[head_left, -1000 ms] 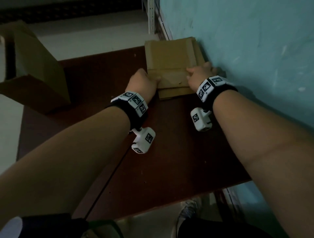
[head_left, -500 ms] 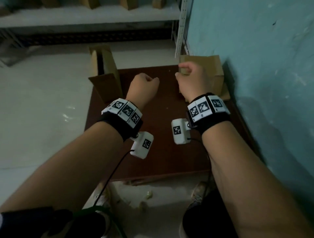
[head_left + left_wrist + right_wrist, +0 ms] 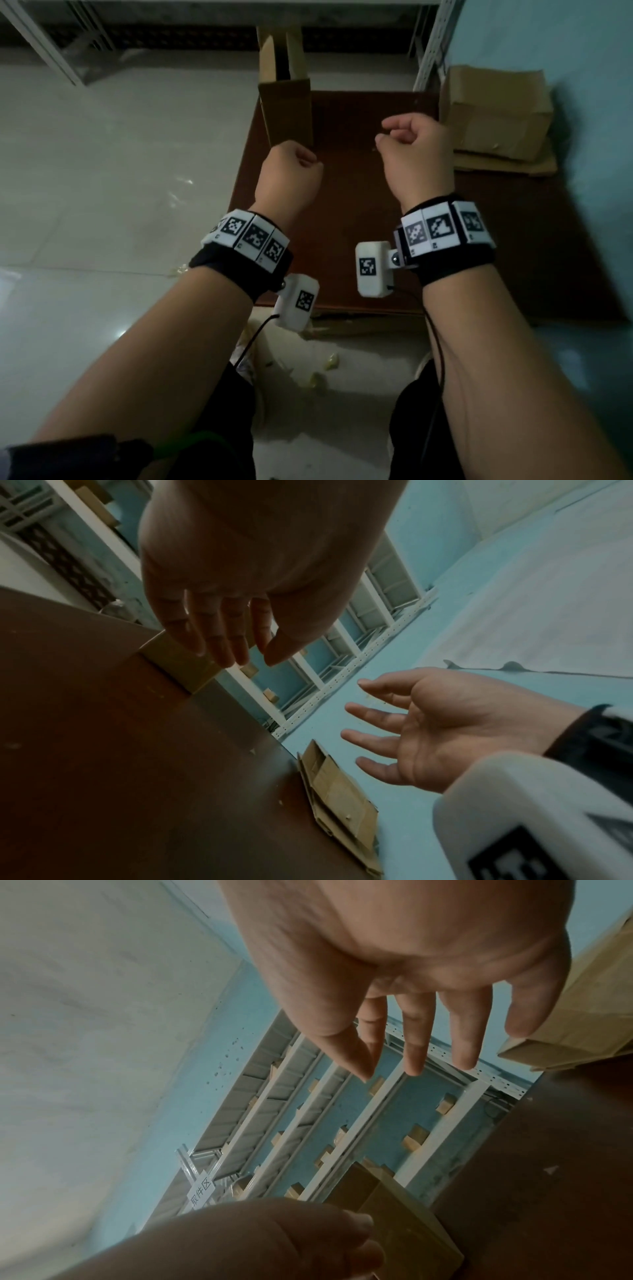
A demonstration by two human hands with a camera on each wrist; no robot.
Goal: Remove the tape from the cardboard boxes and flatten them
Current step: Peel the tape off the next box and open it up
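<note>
Both hands lifted off flattened cardboard [image 3: 493, 137], left hand [image 3: 291, 171] and right hand [image 3: 416, 150] relaxed, empty, upright box [image 3: 286, 102] ahead

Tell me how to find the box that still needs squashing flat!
Look at the dark brown table beside the blue wall. At its far left corner a cardboard box stands upright, tall and open at the top. The other cardboard, by the wall on the right, lies in a flat stack, so the standing one is yours.

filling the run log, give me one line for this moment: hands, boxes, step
left hand: open, empty | right hand: open, empty | flattened boxes: stacked by wall | upright box: not flattened | step: between boxes
</note>
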